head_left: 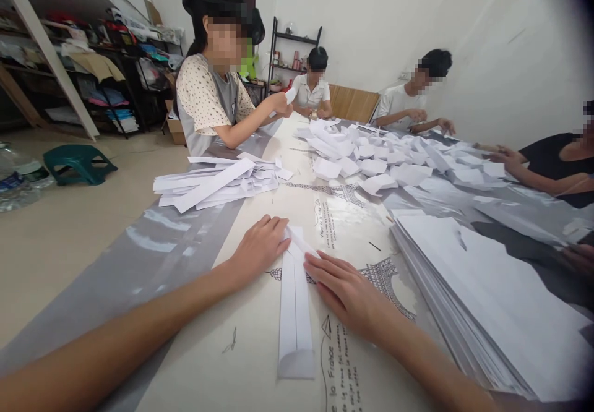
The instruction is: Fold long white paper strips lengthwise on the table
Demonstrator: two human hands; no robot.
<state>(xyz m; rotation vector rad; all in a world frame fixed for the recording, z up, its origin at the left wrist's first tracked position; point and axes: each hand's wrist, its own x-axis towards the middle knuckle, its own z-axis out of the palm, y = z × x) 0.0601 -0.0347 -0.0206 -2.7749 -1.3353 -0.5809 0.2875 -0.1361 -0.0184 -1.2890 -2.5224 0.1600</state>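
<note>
A folded white paper strip (296, 319) lies lengthwise in front of me on the printed tablecloth, with a crease down its middle. Its far end is turned over into a slanted flap. My left hand (260, 245) is closed at the far left corner, its bent fingers gripping the fold. From the other side, my right hand (348, 288) holds the flap's right tip, fingers together and fairly straight. Its thumb is mostly hidden. Just past my left hand rests a loose pile of folded paper strips (213, 183).
A thick stack of white paper sheets (492, 294) stands at the right. Folded paper pieces (385, 158) are heaped across the table's far half. Several people sit around the table; a co-worker's hands (281, 104) hold paper at the far left. A green stool (78, 161) is on the floor.
</note>
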